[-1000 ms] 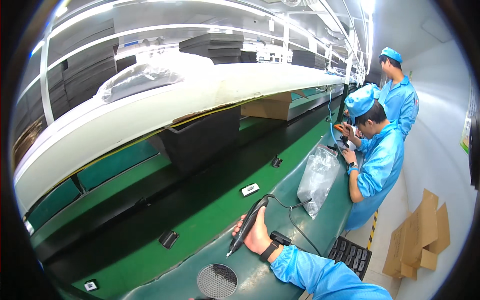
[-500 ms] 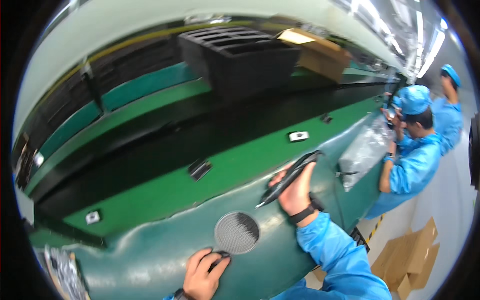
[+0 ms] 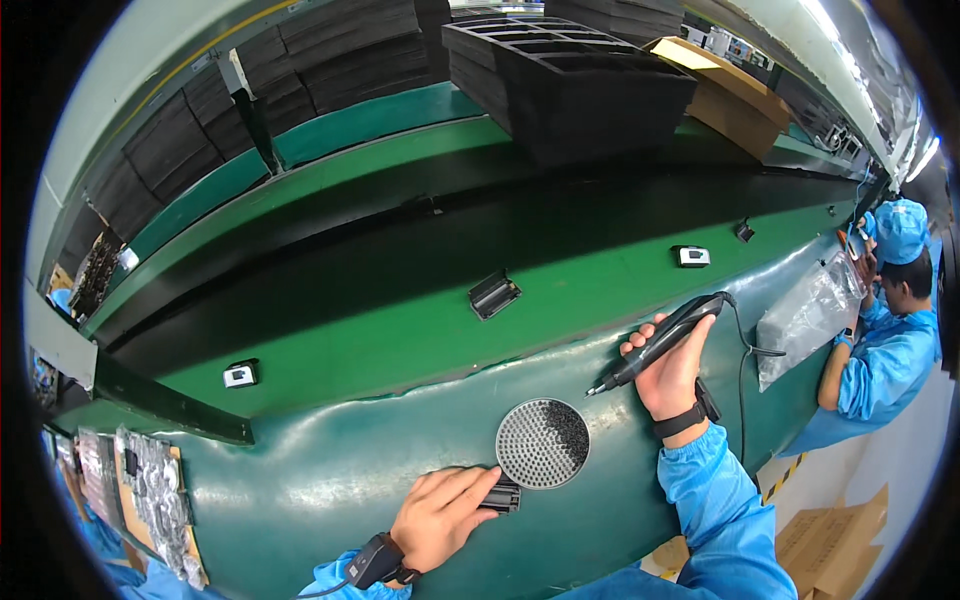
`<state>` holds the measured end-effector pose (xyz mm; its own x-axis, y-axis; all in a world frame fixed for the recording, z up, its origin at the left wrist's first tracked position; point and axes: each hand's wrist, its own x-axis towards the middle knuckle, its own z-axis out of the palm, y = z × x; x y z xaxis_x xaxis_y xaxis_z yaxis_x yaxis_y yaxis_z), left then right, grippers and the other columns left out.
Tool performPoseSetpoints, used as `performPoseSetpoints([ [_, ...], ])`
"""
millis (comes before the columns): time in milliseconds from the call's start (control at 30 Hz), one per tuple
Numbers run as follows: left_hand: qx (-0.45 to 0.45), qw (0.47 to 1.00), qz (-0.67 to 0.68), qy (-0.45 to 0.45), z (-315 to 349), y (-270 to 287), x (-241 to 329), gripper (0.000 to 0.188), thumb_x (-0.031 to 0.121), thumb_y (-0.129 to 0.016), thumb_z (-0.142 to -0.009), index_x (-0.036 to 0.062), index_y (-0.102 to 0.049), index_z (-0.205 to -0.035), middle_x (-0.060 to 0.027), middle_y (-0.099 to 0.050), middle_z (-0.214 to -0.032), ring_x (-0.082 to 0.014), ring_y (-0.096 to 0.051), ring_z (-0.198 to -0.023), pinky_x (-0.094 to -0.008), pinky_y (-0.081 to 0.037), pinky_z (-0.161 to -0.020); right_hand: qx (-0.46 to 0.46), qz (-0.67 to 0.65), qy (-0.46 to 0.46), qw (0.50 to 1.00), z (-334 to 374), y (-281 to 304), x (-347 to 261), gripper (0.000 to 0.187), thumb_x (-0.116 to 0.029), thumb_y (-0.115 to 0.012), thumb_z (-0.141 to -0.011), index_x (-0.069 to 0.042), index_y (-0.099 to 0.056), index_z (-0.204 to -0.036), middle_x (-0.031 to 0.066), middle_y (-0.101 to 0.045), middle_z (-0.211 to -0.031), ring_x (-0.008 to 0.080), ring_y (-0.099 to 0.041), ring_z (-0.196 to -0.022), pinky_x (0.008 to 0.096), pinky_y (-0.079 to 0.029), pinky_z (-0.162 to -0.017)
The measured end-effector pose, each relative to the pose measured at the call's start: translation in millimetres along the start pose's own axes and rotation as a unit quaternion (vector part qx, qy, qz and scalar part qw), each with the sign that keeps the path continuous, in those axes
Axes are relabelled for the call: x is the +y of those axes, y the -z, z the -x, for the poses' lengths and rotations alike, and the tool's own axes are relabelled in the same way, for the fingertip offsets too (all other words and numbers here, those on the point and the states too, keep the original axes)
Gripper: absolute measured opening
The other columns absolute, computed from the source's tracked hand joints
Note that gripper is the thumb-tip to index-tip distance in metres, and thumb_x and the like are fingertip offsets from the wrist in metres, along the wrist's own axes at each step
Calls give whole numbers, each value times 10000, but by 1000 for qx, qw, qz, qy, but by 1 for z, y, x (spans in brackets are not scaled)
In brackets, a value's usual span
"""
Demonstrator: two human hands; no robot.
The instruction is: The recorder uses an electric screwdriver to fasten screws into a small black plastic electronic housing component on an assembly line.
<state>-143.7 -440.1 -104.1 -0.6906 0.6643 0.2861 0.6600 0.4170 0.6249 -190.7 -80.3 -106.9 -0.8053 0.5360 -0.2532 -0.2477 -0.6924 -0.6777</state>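
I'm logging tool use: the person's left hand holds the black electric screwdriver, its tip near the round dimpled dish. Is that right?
Not quite: the right hand holds the black electric screwdriver, as the head view shows; its tip is near the round dimpled dish.

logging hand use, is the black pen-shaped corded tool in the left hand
No, the black pen-shaped corded tool is in the right hand, while the left hand holds a small black plastic part.

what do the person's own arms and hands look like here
The left hand and right hand are bare, beyond loose, wrinkled blue sleeves. Each wrist wears a black strap; the left one carries a boxy black device with a thin dark cable.
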Motion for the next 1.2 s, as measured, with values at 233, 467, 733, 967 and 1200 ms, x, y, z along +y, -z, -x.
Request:
performPoseSetpoints([
  [233,-41,999,-2,5,1,-1,8,629,184,-878,-758,72,-668,-1339,-74,-659,-1180,-278,-640,-1020,-377,-539,-879,-3,8,12,1000,0,-1,-5,773,-841,-385,-960,-85,-514,-1053,72,-526,-813,238,-545,-757,440,-503,-778],
  [467,-27,999,-22,17,8,-22,26,605,228,-866,-780,56,-654,-1321,-87,-637,-1195,-281,-599,-1034,-404,-492,-862,15,12,139,990,43,-21,-12,826,-924,-360,-895,-139,-547,-1071,29,-503,-683,191,-470,-562,385,-427,-564],
  [733,-34,998,7,59,5,-18,32,616,224,-881,-751,47,-651,-1295,-79,-618,-1180,-284,-586,-1038,-415,-466,-865,-446,111,194,867,128,-29,7,695,-710,-557,-966,-27,-543,-1091,172,-642,-815,295,-606,-605,474,-523,-560],
  [967,-49,995,11,83,3,-13,37,536,252,-837,-799,73,-678,-1278,-65,-616,-1195,-269,-583,-1061,-415,-457,-866,-345,69,285,892,131,-27,45,817,-821,-422,-959,-34,-456,-1177,176,-609,-862,281,-606,-636,457,-538,-574],
  [1200,-49,995,30,83,2,-6,36,500,233,-828,-781,114,-728,-1257,-12,-648,-1127,-246,-592,-1030,-392,-438,-854,-336,102,274,895,131,-36,46,765,-811,-477,-948,-85,-480,-1187,118,-592,-856,250,-595,-663,425,-511,-612],
])
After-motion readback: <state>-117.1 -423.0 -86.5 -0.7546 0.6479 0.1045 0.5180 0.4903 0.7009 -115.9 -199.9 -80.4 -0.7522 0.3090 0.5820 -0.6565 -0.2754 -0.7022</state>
